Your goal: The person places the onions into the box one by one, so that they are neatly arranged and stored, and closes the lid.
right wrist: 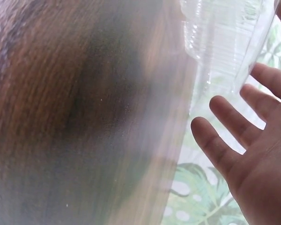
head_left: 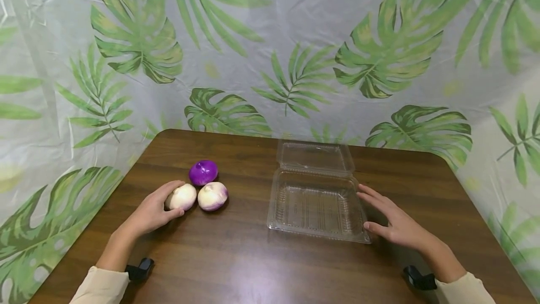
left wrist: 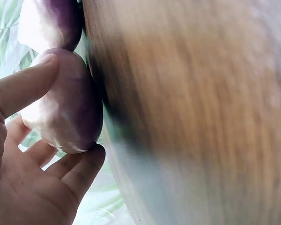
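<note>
The pale bulb (head_left: pixel 183 197) lies between the curled thumb and fingers of the left hand (head_left: pixel 151 208), the clear container (head_left: pixel 313 208) just left of the right hand (head_left: pixel 391 220), fingers spread, grasping nothing.

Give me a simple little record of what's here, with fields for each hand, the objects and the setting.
Left hand: the left hand holds the leftmost white-and-purple bulb, thumb and fingers around it
Right hand: the right hand, fingers spread, is at the right edge of the clear container
Other bulbs: a second pale bulb beside the held one; a deep purple bulb just behind the pair
Container lid: the lid is open, folded back away from the person
Surface: brown wooden table
Background: leaf-patterned sheet
</note>
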Demonstrator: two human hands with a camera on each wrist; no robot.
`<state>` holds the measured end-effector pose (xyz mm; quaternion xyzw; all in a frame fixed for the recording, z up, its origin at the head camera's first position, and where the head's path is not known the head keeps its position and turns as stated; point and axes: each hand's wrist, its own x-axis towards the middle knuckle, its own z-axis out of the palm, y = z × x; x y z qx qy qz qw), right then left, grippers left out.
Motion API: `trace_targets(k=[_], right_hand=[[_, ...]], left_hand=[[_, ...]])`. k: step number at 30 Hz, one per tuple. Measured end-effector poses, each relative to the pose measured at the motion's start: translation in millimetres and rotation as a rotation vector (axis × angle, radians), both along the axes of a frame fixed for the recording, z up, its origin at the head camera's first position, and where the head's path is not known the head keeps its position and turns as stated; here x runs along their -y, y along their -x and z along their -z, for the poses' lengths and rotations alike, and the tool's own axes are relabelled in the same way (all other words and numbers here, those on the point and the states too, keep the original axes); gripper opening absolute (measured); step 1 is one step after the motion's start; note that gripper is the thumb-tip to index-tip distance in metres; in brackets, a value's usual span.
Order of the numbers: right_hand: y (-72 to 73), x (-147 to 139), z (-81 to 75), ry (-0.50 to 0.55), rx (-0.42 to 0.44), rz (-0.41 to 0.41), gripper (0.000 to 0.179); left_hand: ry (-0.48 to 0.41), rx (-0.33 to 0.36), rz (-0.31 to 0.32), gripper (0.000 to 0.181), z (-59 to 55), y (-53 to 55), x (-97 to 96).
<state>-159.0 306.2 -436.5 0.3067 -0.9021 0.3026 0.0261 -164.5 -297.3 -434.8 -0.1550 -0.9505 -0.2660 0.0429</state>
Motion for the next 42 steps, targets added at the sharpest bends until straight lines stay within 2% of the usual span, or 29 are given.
trace_targets(k=[12,23,27,33,38,42], right_hand=[[0.2,-0.5,-0.9,0.005,0.017,-0.001,0.067],[0.3,-0.3,-1.7,0.005,0.017,0.000,0.067],[-0.1,0.5,-1.6,0.006,0.012,-0.005,0.066],[0.2,0.7,-0.9,0.016,0.017,-0.006,0.066],[1.2,-0.1,0.1,0.015,0.020,-0.003,0.066],[1.1,-0.6,0.8,0.019,0.019,-0.002,0.066]], left_hand=[[-0.010,0.026,-0.008,0.065,-2.6,-1.6,-2.0],[-0.013,-0.031,-0.018,0.062,-8.5,-4.9,-1.6],[-0.022,-0.068,-0.039,0.062,-15.0,-7.0,-0.6],[-0.054,-0.179,-0.046,0.061,-30.3,-7.0,-4.1],[-0.032,-0.222,-0.021,0.062,-42.0,-7.3,-10.7],[0.003,-0.267,0.027,0.065,-53.9,-6.6,-22.1]])
